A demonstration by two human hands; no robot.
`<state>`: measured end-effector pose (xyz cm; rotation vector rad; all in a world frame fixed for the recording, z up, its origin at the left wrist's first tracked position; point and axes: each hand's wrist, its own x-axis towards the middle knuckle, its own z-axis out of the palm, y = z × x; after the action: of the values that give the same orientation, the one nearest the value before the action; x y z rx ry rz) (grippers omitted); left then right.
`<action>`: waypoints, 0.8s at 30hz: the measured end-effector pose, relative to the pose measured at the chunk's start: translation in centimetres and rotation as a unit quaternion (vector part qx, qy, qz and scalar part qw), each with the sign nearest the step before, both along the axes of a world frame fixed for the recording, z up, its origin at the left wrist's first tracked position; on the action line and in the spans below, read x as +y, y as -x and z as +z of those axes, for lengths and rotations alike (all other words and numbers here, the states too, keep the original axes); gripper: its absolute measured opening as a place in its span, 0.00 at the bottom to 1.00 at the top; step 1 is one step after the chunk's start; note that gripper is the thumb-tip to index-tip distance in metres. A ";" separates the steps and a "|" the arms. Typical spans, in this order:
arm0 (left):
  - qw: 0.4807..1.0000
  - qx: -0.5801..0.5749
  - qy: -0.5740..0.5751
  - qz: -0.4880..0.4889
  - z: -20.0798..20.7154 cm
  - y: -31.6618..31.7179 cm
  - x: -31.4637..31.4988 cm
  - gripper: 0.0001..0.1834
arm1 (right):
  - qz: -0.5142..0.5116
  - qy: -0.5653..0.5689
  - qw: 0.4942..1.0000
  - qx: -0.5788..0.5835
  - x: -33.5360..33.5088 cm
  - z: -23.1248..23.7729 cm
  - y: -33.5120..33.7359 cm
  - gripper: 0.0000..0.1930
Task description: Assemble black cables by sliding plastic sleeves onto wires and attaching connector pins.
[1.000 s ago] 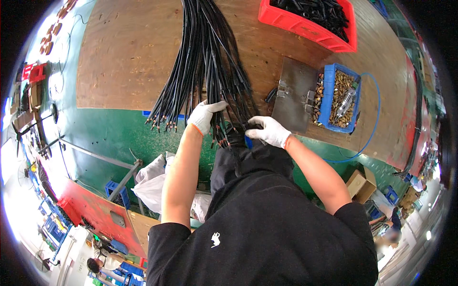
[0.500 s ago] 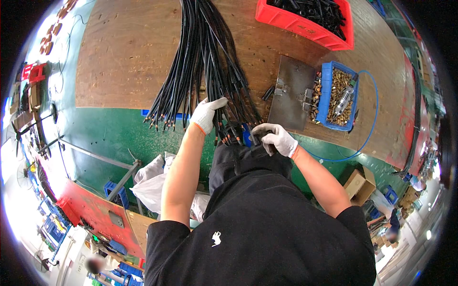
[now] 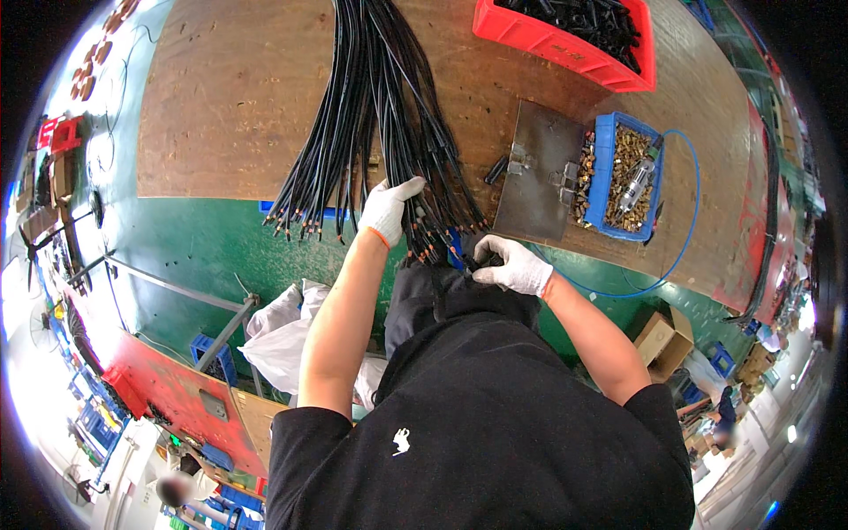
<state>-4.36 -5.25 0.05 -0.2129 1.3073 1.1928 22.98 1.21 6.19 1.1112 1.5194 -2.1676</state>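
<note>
Brown wooden bench (image 3: 238,106), green floor (image 3: 221,238) below: left hand (image 3: 385,212) gloved, reaching up from the lower edge, grip wrapped on the right-hand strands of the black cables (image 3: 408,132), which trail over the front edge with copper ends exposed. Right hand (image 3: 517,267), also gloved, angles in from lower right, thumb and fingers curled toward cable ends above the lap; can't tell if its grip holds anything. Further right: metal plate (image 3: 541,190), blue bin (image 3: 602,185) of brass-coloured pieces, red crate (image 3: 552,49) beyond.
</note>
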 end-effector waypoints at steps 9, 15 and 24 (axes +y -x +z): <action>1.000 0.010 0.000 0.007 0.0 -0.4 0.0 0.12 | -0.019 0.021 0.999 -0.033 0.1 1.5 0.9 0.18; 1.000 0.010 0.015 0.002 0.2 -0.6 0.4 0.13 | -0.051 0.004 0.994 -0.097 -0.6 0.1 2.6 0.21; 0.997 0.049 0.018 -0.061 1.1 0.0 0.3 0.14 | -0.104 -0.019 0.993 -0.045 -1.7 -2.3 5.2 0.19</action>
<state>-4.37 -4.99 1.16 -0.1003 1.4076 1.0882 17.74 -0.49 3.84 1.4165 1.4686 -2.1940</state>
